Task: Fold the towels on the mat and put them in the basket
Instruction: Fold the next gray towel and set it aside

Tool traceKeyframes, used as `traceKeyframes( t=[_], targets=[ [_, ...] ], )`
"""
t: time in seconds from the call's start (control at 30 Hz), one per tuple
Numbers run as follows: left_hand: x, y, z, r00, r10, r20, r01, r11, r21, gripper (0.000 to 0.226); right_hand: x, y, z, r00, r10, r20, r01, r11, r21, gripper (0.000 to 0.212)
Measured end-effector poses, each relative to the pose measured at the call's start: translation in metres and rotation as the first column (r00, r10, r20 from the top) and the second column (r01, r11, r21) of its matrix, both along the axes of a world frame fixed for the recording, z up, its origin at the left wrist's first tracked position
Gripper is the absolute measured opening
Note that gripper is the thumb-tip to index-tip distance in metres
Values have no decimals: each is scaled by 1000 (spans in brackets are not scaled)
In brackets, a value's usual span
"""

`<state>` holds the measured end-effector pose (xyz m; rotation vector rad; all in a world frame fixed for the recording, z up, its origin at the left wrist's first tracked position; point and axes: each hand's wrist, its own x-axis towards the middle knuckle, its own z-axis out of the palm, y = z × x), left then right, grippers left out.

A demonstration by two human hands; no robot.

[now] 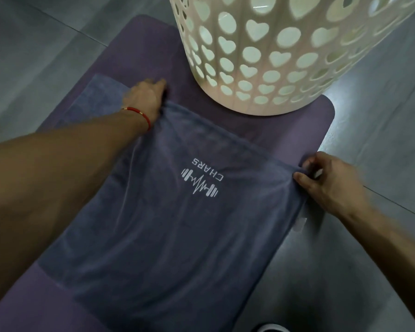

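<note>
A grey towel [177,224] is being spread on the purple mat [141,51], its printed logo [200,179] facing up; its far edge is being lifted at two corners, so the cloth is sagging in a shallow curve between them. The far-left corner is being pinched by the left hand [144,99], whose fingers are curled round the bunched hem, though the fingertips are being hidden by the hand itself; the far-right corner is being gripped by the right hand [331,183], thumb and fingers [308,164] being closed on the fabric. The towel is being judged soft, light and limp; no shape is being kept by it unaided, so the corners are being judged the right places for a hold, with the edge kept taut for a square fold. The nap is appearing slightly plush and is being judged unlikely to slip.

A second piece of grey cloth [101,92] is being seen flat on the mat beyond the left hand; whether it is a separate towel cannot be told. The white perforated basket [261,56] is standing on the far end of the mat, near the lifted edge; a forward fold is being judged liable to brush its base. A red cord bracelet [139,115] is being worn on the left wrist; grey floor tiles [34,44] are surrounding the mat.
</note>
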<state>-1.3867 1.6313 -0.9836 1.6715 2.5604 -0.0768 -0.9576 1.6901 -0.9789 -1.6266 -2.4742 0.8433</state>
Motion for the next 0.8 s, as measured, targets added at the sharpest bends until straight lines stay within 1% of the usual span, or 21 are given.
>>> traceKeyframes(
  t=[0.07, 0.13, 0.2, 0.27, 0.33, 0.37, 0.4, 0.47, 0.5, 0.57, 0.63, 0.7, 0.73, 0.8],
  targets=[
    [-3, 3, 4, 994, -103, -21, 102, 993, -56, 29, 0, -1, 0, 998, 12, 58, -12, 1000, 13, 24],
    [-7, 8, 11, 989, -146, -10, 144, 985, -100, 33, 1, -1, -2, 996, 25, 83, -23, 1000, -21, 24],
    [-9, 11, 20, 985, -175, -7, 173, 976, -133, 34, -3, 4, 0, 991, 64, 115, -54, 994, -92, 16],
    [-8, 9, 28, 975, -223, 2, 220, 962, -162, 30, -9, 13, 6, 982, 98, 160, -67, 980, -187, 10],
    [-2, 0, 40, 977, -211, -7, 208, 965, -159, 24, -11, 19, 16, 967, 143, 212, -93, 969, -229, 14],
    [0, -7, 48, 981, -194, -5, 191, 972, -137, 22, -12, 20, 21, 964, 156, 214, -102, 965, -242, 17],
    [3, -17, 55, 985, -175, 7, 175, 978, -111, 20, -13, 20, 26, 972, 150, 181, -98, 958, -268, 18],
    [10, -47, 73, 990, -132, 51, 135, 987, -82, 19, -18, 15, 37, 991, 115, 68, -84, 933, -350, 14],
    [14, -66, 83, 991, -110, 76, 115, 990, -75, 18, -22, 12, 41, 991, 127, 36, -104, 921, -376, 14],
    [25, -106, 102, 983, -43, 179, 50, 998, -37, 16, -29, 6, 47, 984, 177, 12, -159, 913, -377, 16],
    [42, -149, 123, 956, 69, 286, -76, 997, 12, 16, -36, -3, 58, 979, 200, -49, -203, 902, -381, 19],
    [63, -194, 142, 905, 207, 371, -244, 968, 54, 17, -39, -13, 72, 962, 253, -101, -272, 889, -368, 21],
    [74, -217, 150, 884, 260, 389, -309, 948, 70, 17, -38, -18, 78, 952, 288, -105, -307, 886, -346, 21],
    [95, -264, 166, 858, 346, 380, -404, 911, 82, 16, -35, -33, 97, 923, 366, -115, -384, 868, -316, 20]
  ],
)
